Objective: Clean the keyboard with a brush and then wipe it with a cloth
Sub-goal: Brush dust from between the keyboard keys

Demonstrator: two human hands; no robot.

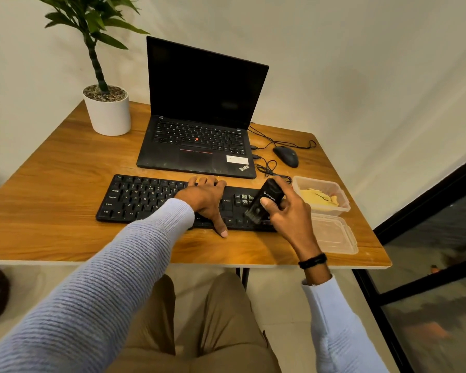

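Note:
A black keyboard (pixel 140 199) lies across the wooden table (pixel 51 184) in front of me. My left hand (pixel 205 200) rests flat on its middle keys, thumb over the front edge. My right hand (pixel 288 211) grips a black brush (pixel 267 200) with white lettering, its bristle end down on the keys at the keyboard's right end. A yellow cloth (pixel 318 199) lies in a clear plastic container (pixel 342 193) just right of the keyboard.
An open black laptop (pixel 199 146) stands behind the keyboard, with a wired mouse (pixel 285 156) to its right. A potted plant (pixel 108 111) occupies the back left corner. The container's clear lid (pixel 334 235) lies near the table's right front edge.

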